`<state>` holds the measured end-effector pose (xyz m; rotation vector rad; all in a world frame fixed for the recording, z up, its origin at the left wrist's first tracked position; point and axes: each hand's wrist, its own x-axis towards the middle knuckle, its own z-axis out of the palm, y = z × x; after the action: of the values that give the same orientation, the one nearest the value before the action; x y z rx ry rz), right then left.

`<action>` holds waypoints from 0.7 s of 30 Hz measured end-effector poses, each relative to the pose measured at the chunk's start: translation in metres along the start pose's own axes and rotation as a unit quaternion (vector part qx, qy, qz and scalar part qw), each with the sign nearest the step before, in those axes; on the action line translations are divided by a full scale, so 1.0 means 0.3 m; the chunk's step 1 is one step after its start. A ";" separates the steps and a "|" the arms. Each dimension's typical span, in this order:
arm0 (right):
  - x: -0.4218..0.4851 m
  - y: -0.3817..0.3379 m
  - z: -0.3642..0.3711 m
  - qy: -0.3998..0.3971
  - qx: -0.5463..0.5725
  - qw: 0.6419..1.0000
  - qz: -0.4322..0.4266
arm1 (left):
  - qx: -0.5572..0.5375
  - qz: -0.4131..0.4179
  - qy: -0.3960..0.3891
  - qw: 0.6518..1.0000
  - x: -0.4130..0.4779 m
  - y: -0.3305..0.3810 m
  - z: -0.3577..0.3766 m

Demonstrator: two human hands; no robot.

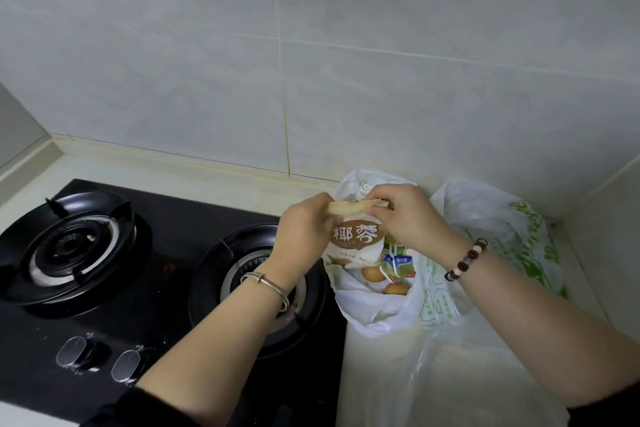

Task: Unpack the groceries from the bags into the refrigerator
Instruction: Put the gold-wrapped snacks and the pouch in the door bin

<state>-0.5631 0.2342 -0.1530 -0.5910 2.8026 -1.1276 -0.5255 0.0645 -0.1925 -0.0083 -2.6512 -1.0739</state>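
While both hands worked at the far right corner of the kitchen, the left hand and the right hand each pinched the crimped top edge of a white-and-brown snack packet, fingers curled tight on the seal. The packet hung just above the open mouth of a white plastic bag, which stood on the pale countertop just beside the hob. Inside that bag lay brown eggs and a small green-and-blue carton. A second bag, white with green print, slumped behind it in the corner where two walls met.

The black glass gas hob filled the left side, with its left burner well apart from the bags and two oval knobs on the near edge. Large grey-white wall tiles with yellowed grout rose behind the counter. A silver bangle circled the left wrist and a beaded bracelet the right.
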 end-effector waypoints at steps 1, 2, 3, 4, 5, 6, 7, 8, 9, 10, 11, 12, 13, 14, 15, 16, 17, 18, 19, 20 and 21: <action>0.001 0.001 -0.012 0.017 0.009 1.000 -0.007 | -0.018 -0.018 0.005 1.000 0.000 0.006 -0.008; 0.006 0.010 -0.026 0.048 0.022 0.999 -0.010 | -0.032 -0.026 0.016 0.999 -0.002 0.008 -0.016; 0.015 0.022 -0.041 0.087 0.033 0.996 -0.007 | -0.043 -0.032 0.032 0.998 -0.004 0.007 -0.025; 0.025 0.039 -0.055 0.126 0.038 0.991 0.004 | -0.050 -0.037 0.053 0.997 -0.007 0.007 -0.035; 0.034 0.057 -0.064 0.154 0.035 0.987 0.018 | -0.055 -0.043 0.071 0.995 -0.010 0.004 -0.044; 0.044 0.081 -0.061 0.164 0.020 0.986 0.035 | -0.063 -0.053 0.085 0.993 -0.013 0.000 -0.053; 0.052 0.104 -0.050 0.152 -0.004 0.987 0.054 | -0.072 -0.067 0.093 0.991 -0.014 -0.004 -0.058; 0.060 0.128 -0.026 0.125 -0.038 0.989 0.073 | -0.085 -0.081 0.097 0.988 -0.016 -0.008 -0.061; 0.064 0.152 0.005 0.090 -0.083 0.989 0.088 | -0.099 -0.093 0.102 0.986 -0.018 -0.013 -0.063; 0.066 0.173 0.040 0.050 -0.141 0.985 0.089 | -0.112 -0.104 0.107 0.982 -0.020 -0.017 -0.064; 0.064 0.191 0.072 0.007 -0.216 0.974 0.074 | -0.123 -0.116 0.114 0.979 -0.022 -0.022 -0.066; 0.059 0.203 0.099 -0.033 -0.299 0.953 0.042 | -0.133 -0.127 0.120 0.976 -0.025 -0.026 -0.069; 0.054 0.213 0.120 -0.069 -0.374 0.925 0.003 | -0.143 -0.139 0.123 0.972 -0.029 -0.029 -0.073; 0.051 0.227 0.137 -0.100 -0.433 0.895 -0.034 | -0.152 -0.151 0.125 0.969 -0.031 -0.029 -0.079; 0.049 0.240 0.149 -0.121 -0.475 0.869 -0.062 | -0.158 -0.162 0.126 0.966 -0.034 -0.028 -0.085; 0.052 0.253 0.157 -0.135 -0.507 0.848 -0.079 | -0.160 -0.169 0.128 0.964 -0.036 -0.025 -0.091; 0.054 0.261 0.161 -0.145 -0.532 0.830 -0.087 | -0.160 -0.171 0.131 0.963 -0.036 -0.022 -0.095; 0.059 0.267 0.166 -0.152 -0.551 0.815 -0.094 | -0.162 -0.172 0.133 0.963 -0.036 -0.020 -0.096; 0.064 0.274 0.173 -0.159 -0.567 0.802 -0.100 | -0.165 -0.173 0.134 0.962 -0.035 -0.020 -0.095; 0.067 0.279 0.180 -0.163 -0.581 0.790 -0.106 | -0.169 -0.173 0.135 0.961 -0.033 -0.020 -0.093; 0.070 0.285 0.187 -0.168 -0.593 0.779 -0.110 | -0.175 -0.173 0.135 0.960 -0.032 -0.021 -0.090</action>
<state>-0.5993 0.2459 -0.2500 -1.0217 2.7855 0.8771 -0.5101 0.0424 -0.1809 0.5108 -2.2366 -1.5199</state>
